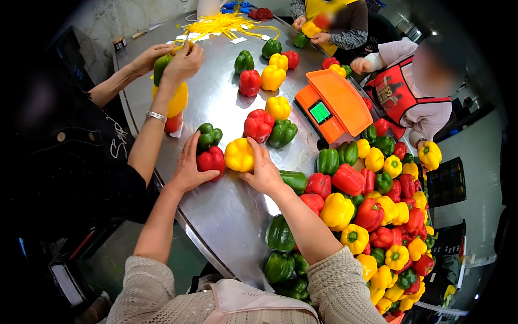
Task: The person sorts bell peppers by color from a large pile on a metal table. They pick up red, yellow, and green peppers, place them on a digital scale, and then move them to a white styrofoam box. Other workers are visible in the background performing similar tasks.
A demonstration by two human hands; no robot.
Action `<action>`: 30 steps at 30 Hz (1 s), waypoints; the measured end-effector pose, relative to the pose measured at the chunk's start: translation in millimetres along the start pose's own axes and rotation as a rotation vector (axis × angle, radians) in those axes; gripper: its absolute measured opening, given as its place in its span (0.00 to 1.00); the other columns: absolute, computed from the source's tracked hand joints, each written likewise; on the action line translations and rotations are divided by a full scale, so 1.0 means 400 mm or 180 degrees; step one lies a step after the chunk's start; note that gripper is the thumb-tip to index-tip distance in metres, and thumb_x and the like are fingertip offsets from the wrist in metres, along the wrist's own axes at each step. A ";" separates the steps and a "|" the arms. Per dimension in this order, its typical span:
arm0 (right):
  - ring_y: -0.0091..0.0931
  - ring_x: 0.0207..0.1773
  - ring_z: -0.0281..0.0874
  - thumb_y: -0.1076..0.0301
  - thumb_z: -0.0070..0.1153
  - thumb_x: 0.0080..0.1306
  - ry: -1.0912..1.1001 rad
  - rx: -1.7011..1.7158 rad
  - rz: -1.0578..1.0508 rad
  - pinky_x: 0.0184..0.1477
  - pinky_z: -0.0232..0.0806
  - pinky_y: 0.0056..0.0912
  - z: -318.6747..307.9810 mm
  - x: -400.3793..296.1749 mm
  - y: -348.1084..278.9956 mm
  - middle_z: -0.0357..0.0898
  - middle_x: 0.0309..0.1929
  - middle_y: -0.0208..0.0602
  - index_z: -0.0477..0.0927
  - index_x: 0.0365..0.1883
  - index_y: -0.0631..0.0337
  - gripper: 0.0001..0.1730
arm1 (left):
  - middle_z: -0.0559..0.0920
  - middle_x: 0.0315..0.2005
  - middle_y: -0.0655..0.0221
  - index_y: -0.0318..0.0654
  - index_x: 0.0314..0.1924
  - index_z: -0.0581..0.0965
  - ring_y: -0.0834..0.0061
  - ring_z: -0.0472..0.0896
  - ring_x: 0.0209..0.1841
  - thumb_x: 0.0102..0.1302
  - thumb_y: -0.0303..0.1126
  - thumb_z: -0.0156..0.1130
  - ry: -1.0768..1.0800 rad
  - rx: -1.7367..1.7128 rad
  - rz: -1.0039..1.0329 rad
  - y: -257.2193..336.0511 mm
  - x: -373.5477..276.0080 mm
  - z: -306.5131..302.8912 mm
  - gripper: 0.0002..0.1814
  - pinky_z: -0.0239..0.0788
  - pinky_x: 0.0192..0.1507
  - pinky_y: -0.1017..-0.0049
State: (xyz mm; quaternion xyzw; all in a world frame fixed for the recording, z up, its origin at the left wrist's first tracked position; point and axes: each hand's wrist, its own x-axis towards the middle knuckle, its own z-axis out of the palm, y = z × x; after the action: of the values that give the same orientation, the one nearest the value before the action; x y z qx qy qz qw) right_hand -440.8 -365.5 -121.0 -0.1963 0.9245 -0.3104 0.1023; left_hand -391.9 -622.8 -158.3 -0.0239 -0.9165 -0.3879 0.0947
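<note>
My left hand [189, 168] curves around a red bell pepper [211, 161] and the green bell pepper [209, 136] just beyond it, thumb on the red one. A yellow bell pepper [238, 155] sits under the fingers of my right hand [262, 170], next to the red one. All of these rest on the steel table [220, 214]. Just past my right hand stand another red pepper [259, 124], a green one [283, 133] and a yellow one [278, 107], touching or close together.
Heaped peppers [372, 214] cover the right side, beside an orange scale [334, 107]. At the left, a co-worker's hands [182, 60] hold a green pepper above a yellow one. Yellow net bags [220, 23] with white tags lie at the far end. Two more people work across the table.
</note>
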 end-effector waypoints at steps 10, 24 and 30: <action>0.46 0.64 0.76 0.57 0.76 0.55 -0.0627 -0.1709 0.0251 0.62 0.69 0.54 -0.171 -0.097 0.015 0.76 0.62 0.50 0.55 0.81 0.52 0.59 | 0.55 0.79 0.46 0.45 0.83 0.41 0.46 0.55 0.80 0.45 0.41 0.86 -0.0251 -0.0297 -0.0431 0.059 -0.036 -0.037 0.76 0.50 0.81 0.56; 0.45 0.63 0.75 0.65 0.71 0.52 0.1167 -0.1164 -0.0446 0.61 0.70 0.50 -0.426 -0.324 -0.010 0.79 0.56 0.47 0.73 0.60 0.61 0.36 | 0.75 0.66 0.53 0.33 0.65 0.74 0.54 0.74 0.67 0.58 0.29 0.75 0.0063 -0.0922 0.0833 0.308 -0.222 -0.006 0.34 0.65 0.69 0.60; 0.28 0.61 0.80 0.67 0.75 0.56 0.2246 0.2294 0.0583 0.64 0.72 0.36 -0.600 -0.806 -0.037 0.79 0.59 0.36 0.69 0.69 0.61 0.43 | 0.78 0.63 0.59 0.35 0.59 0.79 0.62 0.77 0.64 0.61 0.27 0.74 -0.0570 -0.1356 0.1208 0.454 -0.198 0.069 0.26 0.72 0.61 0.66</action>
State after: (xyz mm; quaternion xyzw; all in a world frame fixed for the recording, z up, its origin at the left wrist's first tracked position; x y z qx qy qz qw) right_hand -220.1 -110.9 98.6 0.0500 0.7504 -0.6466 -0.1281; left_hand -297.1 -473.8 -63.9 -0.2483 -0.7983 -0.5432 0.0772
